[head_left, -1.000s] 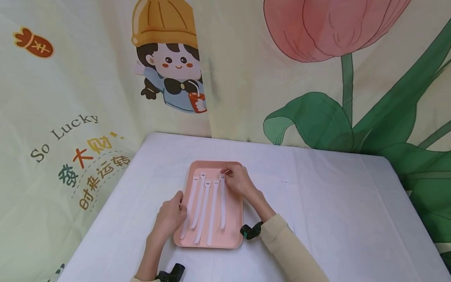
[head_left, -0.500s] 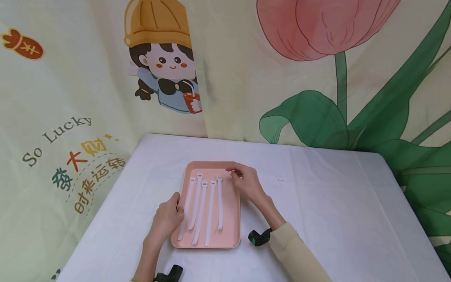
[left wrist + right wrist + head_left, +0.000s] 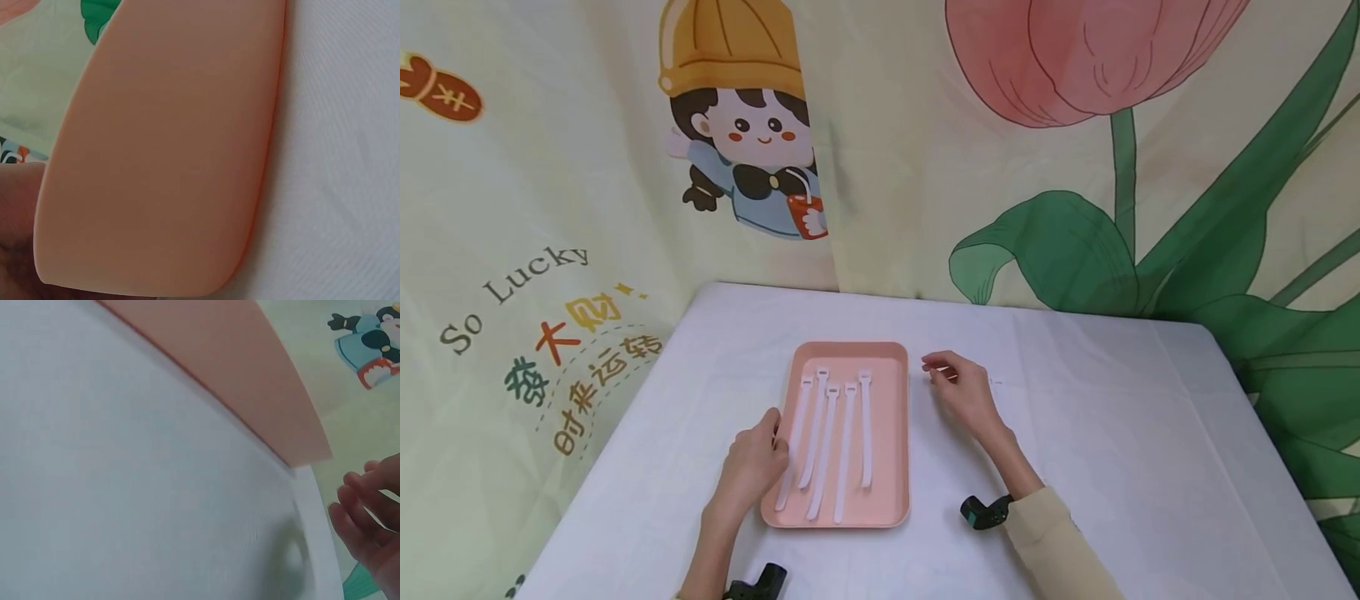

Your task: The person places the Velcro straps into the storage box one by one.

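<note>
Five white cable ties [image 3: 831, 433] lie side by side in the pink tray [image 3: 891, 467] on the white tablecloth [image 3: 1112, 450]. The left hand [image 3: 751, 467] rests against the tray's left rim, fingers relaxed. The right hand [image 3: 962, 392] hovers just right of the tray, fingers loosely curled, near another cable tie [image 3: 996, 382]; whether it pinches anything is unclear.

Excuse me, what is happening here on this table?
A person sits at a white table with a pink tray holding five white cable ties side by side. The left hand rests on the tray's left edge. The right hand, fingers loosely curled, is over the cloth just right of the tray.
</note>
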